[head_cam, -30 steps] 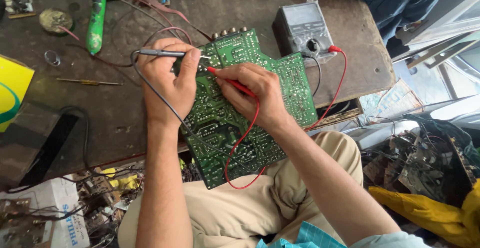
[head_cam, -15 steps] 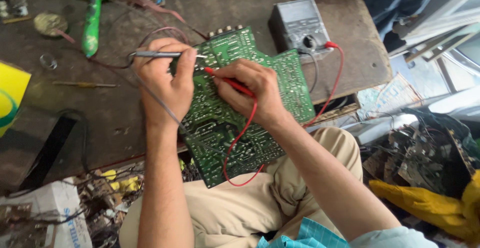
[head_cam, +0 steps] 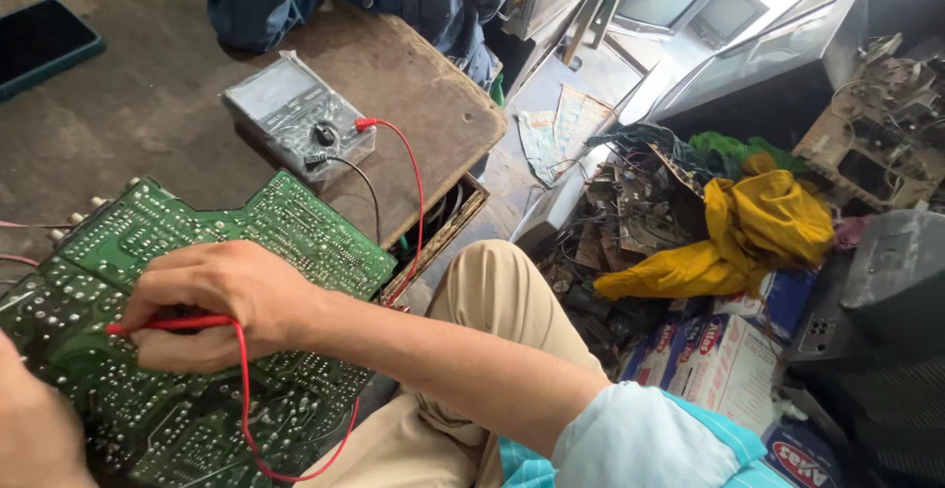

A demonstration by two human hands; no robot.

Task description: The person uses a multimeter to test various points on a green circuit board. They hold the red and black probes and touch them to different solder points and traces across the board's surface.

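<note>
The red probe (head_cam: 167, 325) lay flat across the green board (head_cam: 226, 252) on the worktop (head_cam: 413, 84), tip pointing left, pinched tight in the right hand (head_cam: 212, 301), while the left hand (head_cam: 34, 429) showed too little to tell.

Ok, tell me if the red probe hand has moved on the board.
No. The right hand holds the red probe on the green board's same middle area; only the camera swung.
</note>
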